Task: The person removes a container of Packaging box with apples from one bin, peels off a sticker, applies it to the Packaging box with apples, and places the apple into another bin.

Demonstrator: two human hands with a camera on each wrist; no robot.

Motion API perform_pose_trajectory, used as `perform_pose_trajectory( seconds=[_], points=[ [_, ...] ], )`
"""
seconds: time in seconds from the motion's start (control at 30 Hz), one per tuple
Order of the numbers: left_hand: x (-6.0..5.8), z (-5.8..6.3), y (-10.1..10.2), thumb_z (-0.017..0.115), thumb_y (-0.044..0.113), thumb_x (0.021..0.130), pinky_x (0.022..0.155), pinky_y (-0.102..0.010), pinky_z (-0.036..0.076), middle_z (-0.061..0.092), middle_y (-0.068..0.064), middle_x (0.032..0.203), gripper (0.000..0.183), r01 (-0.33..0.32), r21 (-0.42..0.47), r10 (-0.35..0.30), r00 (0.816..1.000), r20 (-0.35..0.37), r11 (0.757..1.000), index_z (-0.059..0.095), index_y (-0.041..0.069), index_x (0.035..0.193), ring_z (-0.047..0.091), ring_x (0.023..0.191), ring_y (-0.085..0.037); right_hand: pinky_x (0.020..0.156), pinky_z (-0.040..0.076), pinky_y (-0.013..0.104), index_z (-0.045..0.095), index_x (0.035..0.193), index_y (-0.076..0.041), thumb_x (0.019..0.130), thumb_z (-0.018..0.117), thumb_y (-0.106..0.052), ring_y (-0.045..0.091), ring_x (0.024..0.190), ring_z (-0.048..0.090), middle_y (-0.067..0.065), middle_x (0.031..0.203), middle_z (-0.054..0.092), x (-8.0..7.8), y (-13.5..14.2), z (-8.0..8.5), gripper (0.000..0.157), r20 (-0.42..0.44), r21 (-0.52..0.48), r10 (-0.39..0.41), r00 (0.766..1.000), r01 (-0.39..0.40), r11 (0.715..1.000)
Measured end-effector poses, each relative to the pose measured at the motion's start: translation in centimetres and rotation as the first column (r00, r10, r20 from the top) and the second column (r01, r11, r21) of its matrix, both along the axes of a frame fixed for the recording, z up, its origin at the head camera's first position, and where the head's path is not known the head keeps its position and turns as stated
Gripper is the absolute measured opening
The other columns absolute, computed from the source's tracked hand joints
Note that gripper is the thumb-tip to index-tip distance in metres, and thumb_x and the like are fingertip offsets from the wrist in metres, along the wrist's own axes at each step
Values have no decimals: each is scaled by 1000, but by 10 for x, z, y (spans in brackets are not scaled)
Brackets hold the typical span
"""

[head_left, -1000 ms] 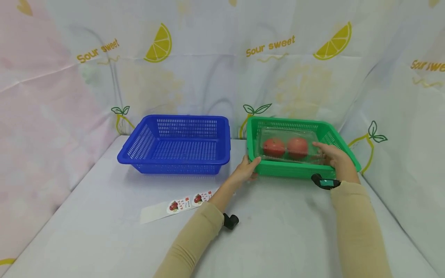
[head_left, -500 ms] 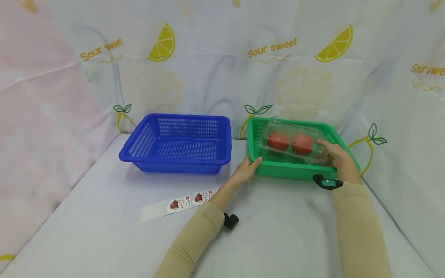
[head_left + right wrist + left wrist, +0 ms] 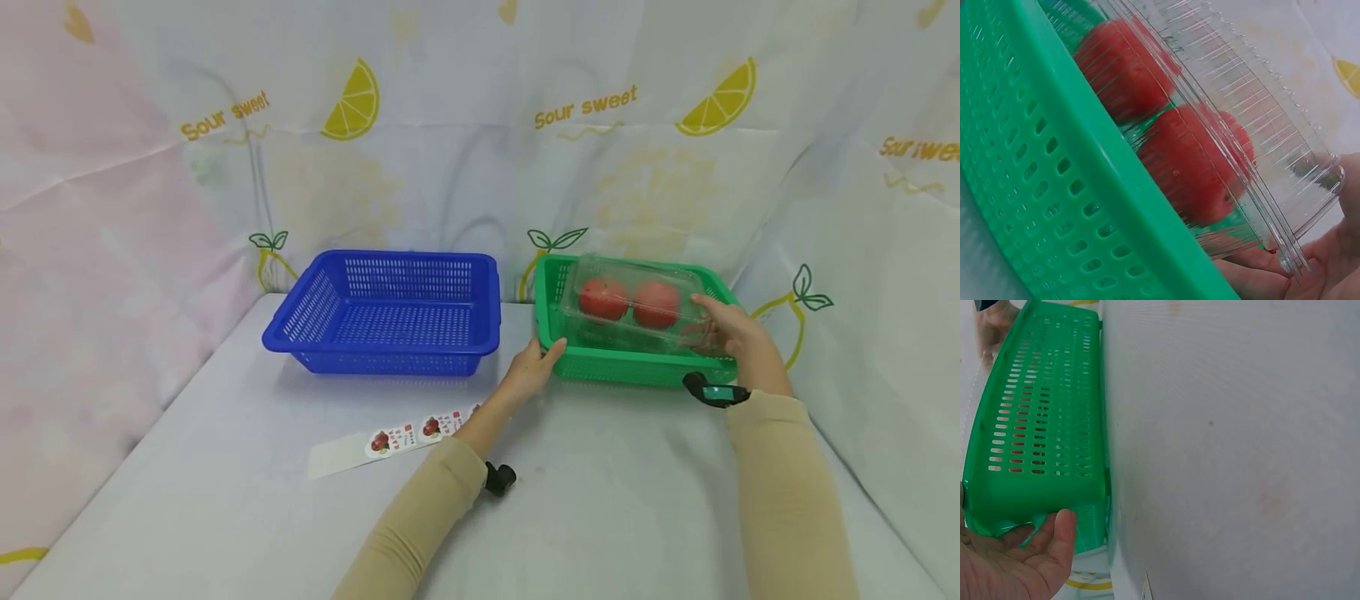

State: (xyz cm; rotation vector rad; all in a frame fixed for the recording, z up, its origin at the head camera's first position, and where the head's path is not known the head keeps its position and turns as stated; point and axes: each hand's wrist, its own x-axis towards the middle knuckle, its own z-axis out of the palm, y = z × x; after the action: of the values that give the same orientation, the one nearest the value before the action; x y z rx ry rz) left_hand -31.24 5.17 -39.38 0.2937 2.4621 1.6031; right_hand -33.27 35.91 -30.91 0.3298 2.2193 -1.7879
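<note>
A clear plastic clamshell box (image 3: 622, 330) with two red round fruits (image 3: 657, 305) inside sits slantwise within the green basket (image 3: 637, 363), its upper part above the rim in the right wrist view. My right hand (image 3: 738, 333) grips the box's right end, thumb on top and fingers underneath (image 3: 1254, 275). At the basket's front left corner, my left hand (image 3: 531, 367) holds the rim, its thumb above and fingers below. The left wrist view shows those fingers (image 3: 1047, 550) curled under the green rim.
To the left stands a blue basket (image 3: 397, 365) with slotted walls. A strip of fruit stickers (image 3: 390, 442) lies on the white table in front of it, partly behind the left forearm. A printed cloth (image 3: 450, 167) hangs behind both baskets.
The clamshell box, in my right hand, has shifted slightly right and back and turned, its left end now farther back. My left hand stays on the basket's corner.
</note>
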Motion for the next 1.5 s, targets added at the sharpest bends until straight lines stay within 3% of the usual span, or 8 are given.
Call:
perform_pose_trajectory(
  seconds=[0.1,0.3,0.57,0.7,0.8,0.9,1.23,1.5],
  points=[
    [1,-1,0,34,62,89,91,-43,40,50,-11,126,66,0,-3,0,1000,-1,1000,41,8,127,47,116,-25,65,53,30,46,61,-10,93,43,-42,16,52,63,3,67,68,2,0,4,46,31,-46,2,1000,-1,999],
    [1,-2,1,34,56,93,94,-45,38,47,-13,131,61,3,-14,-4,1000,-15,1000,38,8,131,43,121,-28,67,53,31,47,86,-4,93,44,-43,13,46,59,4,71,68,5,-1,9,40,15,-53,19,1000,-18,998],
    [2,2,1,34,56,93,84,-44,43,53,-20,113,65,-47,-60,43,996,-79,997,35,-1,124,53,105,-31,67,52,31,45,51,-14,94,43,-42,17,70,67,4,70,66,7,-10,22,51,-3,-103,35,999,-35,994],
    [2,5,1,34,55,93,85,-43,42,53,-19,113,65,-46,-54,41,995,-87,998,34,-2,125,52,106,-30,65,52,29,54,103,3,92,45,-45,15,65,67,1,68,67,8,-16,25,50,-22,-94,23,999,-25,995],
    [2,5,1,35,53,94,83,-42,43,53,-17,106,62,-40,-37,37,996,-83,999,35,-2,122,52,100,-28,64,52,26,9,143,2,92,44,-45,12,62,66,-2,69,67,9,-20,27,78,-49,-57,33,998,-36,998],
    [2,6,2,36,51,94,83,-42,42,52,-16,102,60,-37,-26,35,997,-65,999,36,-3,121,51,96,-27,65,51,25,-4,143,5,93,44,-44,10,63,66,7,83,69,9,-23,28,84,-67,-32,53,996,-55,998],
    [-1,9,-1,34,44,97,92,-43,38,48,-21,121,56,-21,-19,20,999,-45,1000,32,-3,128,44,116,-31,66,50,23,-2,140,10,94,44,-42,13,69,67,2,74,69,13,-36,44,83,-73,-63,89,993,-94,994],
    [4,24,-10,36,39,97,91,-42,40,51,-17,125,53,-45,24,44,998,34,999,31,4,137,53,107,-31,67,50,26,36,109,0,94,45,-41,16,74,68,2,75,69,22,-42,50,45,-74,-31,108,991,-111,993]
  ],
)
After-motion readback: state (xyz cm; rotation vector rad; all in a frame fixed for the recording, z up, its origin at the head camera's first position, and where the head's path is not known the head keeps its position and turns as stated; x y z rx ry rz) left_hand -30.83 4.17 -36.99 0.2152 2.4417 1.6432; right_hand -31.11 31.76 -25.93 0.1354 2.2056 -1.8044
